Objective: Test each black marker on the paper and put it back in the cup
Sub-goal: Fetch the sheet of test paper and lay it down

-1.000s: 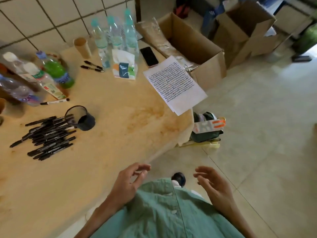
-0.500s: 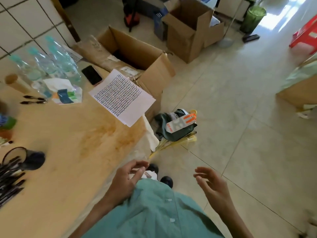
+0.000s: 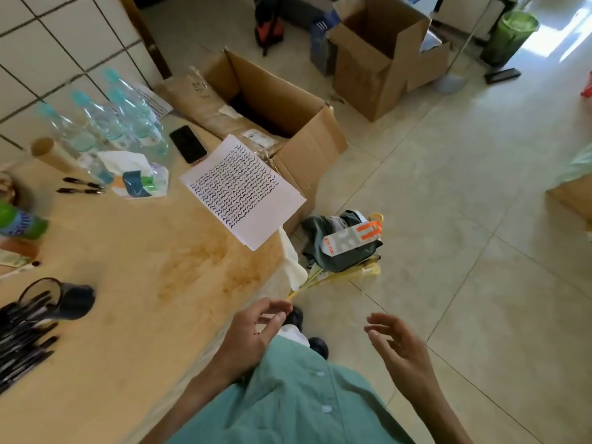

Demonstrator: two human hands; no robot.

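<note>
A heap of black markers point(image 3: 22, 341) lies at the table's left edge, partly cut off by the frame. The black cup point(image 3: 61, 299) lies on its side beside them, mouth toward the heap. A white sheet of paper point(image 3: 242, 189) covered with rows of black squiggles rests on the table's far right corner, overhanging the edge. Two more black markers point(image 3: 80, 185) lie near the back. My left hand point(image 3: 253, 336) hovers at the table's near edge, empty with fingers loosely curled. My right hand point(image 3: 397, 347) is off the table over the floor, empty, fingers apart.
Water bottles point(image 3: 109, 123), a paper cup point(image 3: 48, 153), a tissue pack point(image 3: 137, 179) and a phone point(image 3: 188, 144) stand at the back of the wooden table point(image 3: 144, 299). An open cardboard box point(image 3: 288, 123) sits past the corner. Bags point(image 3: 342, 245) lie on the tiled floor.
The view has swung to the right, away from the marker heap toward the floor and boxes. Both hands stay empty and keep about the same pose near my body.
</note>
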